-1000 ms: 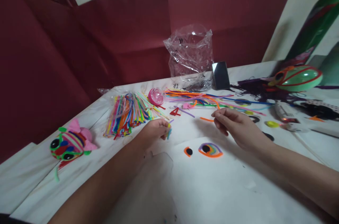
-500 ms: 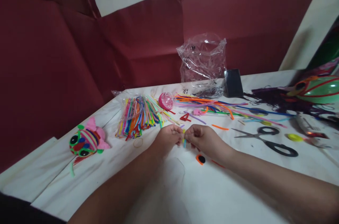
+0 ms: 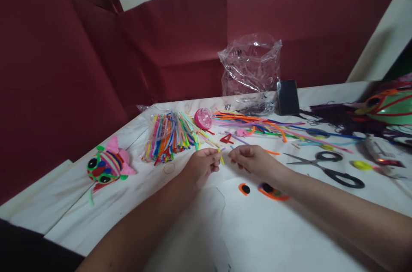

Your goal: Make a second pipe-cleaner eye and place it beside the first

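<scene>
Yellow strip (image 3: pixel 222 158) at the left hand (image 3: pixel 202 164)

Pinched by the left fingers above the tabletop (image 3: pixel 144 179); long axis steep in view. Right hand (image 3: pixel 252 159) just beside, apart, fingers bunched; whether holding anything cannot be told.

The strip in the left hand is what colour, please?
The strip is yellow, in the head view.

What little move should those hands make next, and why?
Probably the left hand should lay its yellow strip beside the smaller eye: that one shows only orange and black, while the other eye shows more colours.
</scene>
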`<action>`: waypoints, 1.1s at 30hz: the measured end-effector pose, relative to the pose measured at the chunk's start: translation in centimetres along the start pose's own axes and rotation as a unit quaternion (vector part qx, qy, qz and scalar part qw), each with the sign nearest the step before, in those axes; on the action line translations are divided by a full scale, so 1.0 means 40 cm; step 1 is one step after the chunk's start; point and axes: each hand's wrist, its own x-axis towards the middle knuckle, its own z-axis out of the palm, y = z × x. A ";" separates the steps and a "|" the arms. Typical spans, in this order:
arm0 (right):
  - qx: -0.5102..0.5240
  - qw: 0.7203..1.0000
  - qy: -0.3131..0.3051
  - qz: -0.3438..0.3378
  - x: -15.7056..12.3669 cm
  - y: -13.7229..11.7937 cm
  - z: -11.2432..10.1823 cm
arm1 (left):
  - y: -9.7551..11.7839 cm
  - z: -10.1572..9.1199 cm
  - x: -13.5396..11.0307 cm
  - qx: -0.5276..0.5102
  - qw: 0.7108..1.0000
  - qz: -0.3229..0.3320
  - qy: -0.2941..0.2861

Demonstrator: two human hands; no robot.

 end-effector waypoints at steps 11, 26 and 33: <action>-0.179 0.968 -0.024 -0.172 -0.094 0.009 0.010 | -0.027 0.040 -0.035 0.025 0.995 -0.022 -0.098; -0.401 0.805 -0.105 -0.424 -0.112 -0.001 -0.015 | -0.005 0.026 -0.052 0.116 0.974 -0.093 -0.169; -0.341 0.893 -0.008 -0.294 -0.095 0.013 -0.020 | -0.005 0.027 -0.048 0.076 0.995 -0.008 -0.061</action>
